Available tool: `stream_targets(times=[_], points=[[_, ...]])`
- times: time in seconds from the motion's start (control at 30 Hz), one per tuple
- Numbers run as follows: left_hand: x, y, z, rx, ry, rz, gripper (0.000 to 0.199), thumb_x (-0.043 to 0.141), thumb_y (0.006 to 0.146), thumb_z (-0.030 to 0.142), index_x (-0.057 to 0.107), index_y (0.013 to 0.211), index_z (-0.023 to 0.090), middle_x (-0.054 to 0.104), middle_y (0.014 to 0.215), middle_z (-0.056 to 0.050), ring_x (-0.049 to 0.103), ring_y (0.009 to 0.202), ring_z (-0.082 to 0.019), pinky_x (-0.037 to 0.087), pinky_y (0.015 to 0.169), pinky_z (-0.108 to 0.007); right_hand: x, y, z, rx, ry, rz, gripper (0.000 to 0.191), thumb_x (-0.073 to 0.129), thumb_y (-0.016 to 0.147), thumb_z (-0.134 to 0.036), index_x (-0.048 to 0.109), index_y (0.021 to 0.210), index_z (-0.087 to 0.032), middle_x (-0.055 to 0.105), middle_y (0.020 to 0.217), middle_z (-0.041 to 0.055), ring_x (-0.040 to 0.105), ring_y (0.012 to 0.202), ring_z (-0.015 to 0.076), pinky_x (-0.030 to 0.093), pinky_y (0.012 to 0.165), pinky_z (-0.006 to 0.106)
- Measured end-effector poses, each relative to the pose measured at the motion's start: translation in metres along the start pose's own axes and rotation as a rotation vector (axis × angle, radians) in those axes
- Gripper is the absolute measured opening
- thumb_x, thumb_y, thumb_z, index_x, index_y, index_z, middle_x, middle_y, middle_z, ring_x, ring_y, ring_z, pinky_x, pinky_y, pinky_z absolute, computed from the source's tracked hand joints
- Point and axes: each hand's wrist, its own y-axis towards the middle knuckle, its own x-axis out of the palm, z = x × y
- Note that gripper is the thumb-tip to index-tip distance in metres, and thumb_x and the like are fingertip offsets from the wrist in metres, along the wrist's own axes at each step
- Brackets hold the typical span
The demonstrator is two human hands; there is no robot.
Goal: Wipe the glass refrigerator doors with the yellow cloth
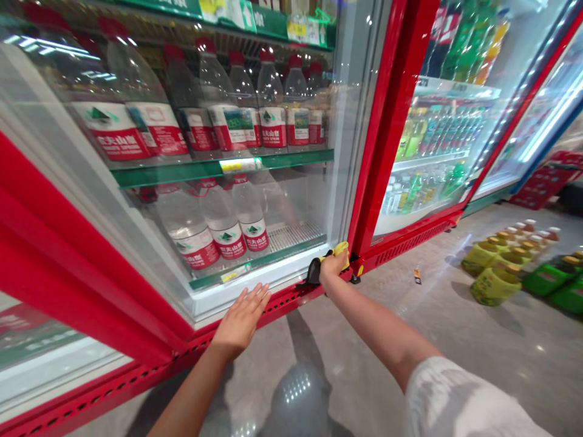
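The right hand (334,268) is gripping a yellow-and-black handle (341,252) low on a red-framed glass cooler door (77,255). The left hand (241,321) is spreading its fingers just at the door's lower edge, beneath bottled water (249,218) on a cooler shelf (223,171).

One left hand (241,318), one right hand (334,267), three water bottles (225,233) on the lower shelf (257,262)

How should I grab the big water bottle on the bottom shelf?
Probably hold the smooth body of the big water bottle, just above its red-and-white label, coming from the front once the glass door is open. It stands upright, and another bottle stands close on its left, so the front looks easiest.
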Motion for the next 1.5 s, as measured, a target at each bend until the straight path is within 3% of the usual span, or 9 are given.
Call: stream_targets(times=[0.23, 0.5, 0.67, 0.77, 0.9, 1.1, 1.27, 1.4, 1.5], points=[[0.023, -0.016, -0.012, 0.015, 0.036, -0.003, 0.085, 0.039, 0.083, 0.001, 0.016, 0.161, 0.026, 0.031, 0.165, -0.002, 0.023, 0.155, -0.017, 0.023, 0.126, -0.04, 0.012, -0.086, -0.02, -0.095, -0.035, -0.171, 0.071, 0.044, 0.091, -0.016, 0.023, 0.158, -0.003, 0.015, 0.166, 0.0266, 0.007, 0.157, 0.0358, 0.026, 0.121, 0.06], [0.026, -0.021, -0.006, 0.0, 0.029, 0.079, 0.085, 0.037, 0.085, -0.002, 0.012, 0.161, 0.026, 0.032, 0.165, -0.002, 0.022, 0.155, -0.015, 0.019, 0.127, -0.04, -0.061, -0.006, 0.036, -0.434, -0.147, -0.424, 0.055, 0.043, 0.086, -0.004, 0.066, 0.13, -0.027, 0.052, 0.153, 0.0082, 0.029, 0.152, 0.0276, 0.011, 0.122, 0.063], [0.027, -0.024, 0.0, -0.02, 0.026, 0.125, 0.08, 0.037, 0.087, -0.001, 0.018, 0.161, 0.024, 0.033, 0.165, -0.004, 0.019, 0.156, -0.017, 0.018, 0.128, -0.042, -0.017, -0.067, 0.01, -0.277, -0.132, -0.257, 0.072, 0.036, 0.089, -0.008, 0.022, 0.16, -0.01, 0.006, 0.17, 0.0207, -0.005, 0.158, 0.0314, 0.019, 0.12, 0.067], [0.036, -0.024, 0.002, -0.022, 0.011, 0.096, 0.074, 0.041, 0.088, 0.003, 0.029, 0.158, 0.023, 0.038, 0.162, -0.004, 0.022, 0.155, -0.018, 0.016, 0.129, -0.043, 0.003, -0.101, -0.015, -0.388, -0.107, -0.431, 0.069, 0.048, 0.089, -0.014, 0.034, 0.156, -0.017, 0.021, 0.168, 0.0171, 0.014, 0.156, 0.0333, 0.023, 0.12, 0.064], [0.038, -0.029, 0.001, 0.006, -0.008, 0.03, 0.063, 0.045, 0.09, 0.01, 0.043, 0.152, 0.024, 0.049, 0.155, -0.004, 0.033, 0.151, -0.016, 0.018, 0.128, -0.041, -0.02, -0.068, -0.022, -0.596, -0.086, -1.04, 0.04, 0.07, 0.082, -0.027, 0.068, 0.122, -0.032, 0.066, 0.138, 0.001, 0.058, 0.126, 0.0212, 0.041, 0.112, 0.047], [0.009, -0.056, -0.008, -0.074, 0.024, -0.068, 0.063, 0.044, 0.085, 0.002, 0.051, 0.146, 0.021, 0.042, 0.16, -0.005, 0.032, 0.151, -0.019, 0.023, 0.126, -0.044, -0.076, 0.004, 0.007, -0.633, -0.04, -0.997, 0.031, 0.056, 0.086, -0.009, 0.075, 0.104, -0.025, 0.076, 0.117, 0.0023, 0.063, 0.118, 0.0201, 0.033, 0.117, 0.048], [0.01, -0.087, -0.019, 0.008, 0.039, -0.081, 0.051, 0.044, 0.095, 0.013, 0.05, 0.145, 0.023, 0.044, 0.16, -0.004, 0.032, 0.151, -0.019, 0.022, 0.126, -0.044, -0.046, -0.033, -0.016, -0.753, -0.031, -1.083, 0.041, 0.063, 0.085, -0.007, 0.072, 0.116, -0.031, 0.069, 0.134, -0.0011, 0.057, 0.13, 0.0215, 0.033, 0.118, 0.048], [0.017, -0.098, -0.021, 0.001, 0.079, -0.052, 0.049, 0.045, 0.096, 0.014, 0.051, 0.144, 0.022, 0.045, 0.158, -0.004, 0.034, 0.15, -0.019, 0.022, 0.125, -0.044, -0.011, -0.065, -0.053, -1.23, -0.052, -1.127, 0.042, 0.056, 0.096, -0.015, 0.061, 0.134, -0.032, 0.058, 0.148, -0.0023, 0.049, 0.139, 0.0168, 0.034, 0.118, 0.042], [0.014, -0.098, -0.018, -0.039, 0.089, -0.035, 0.05, 0.045, 0.094, 0.012, 0.053, 0.143, 0.02, 0.048, 0.156, -0.005, 0.038, 0.148, -0.02, 0.026, 0.124, -0.044, -0.019, -0.053, -0.049, -1.634, -0.18, -0.876, 0.042, 0.048, 0.101, -0.017, 0.055, 0.141, -0.029, 0.053, 0.153, 0.0001, 0.048, 0.14, 0.0175, 0.032, 0.118, 0.042]])
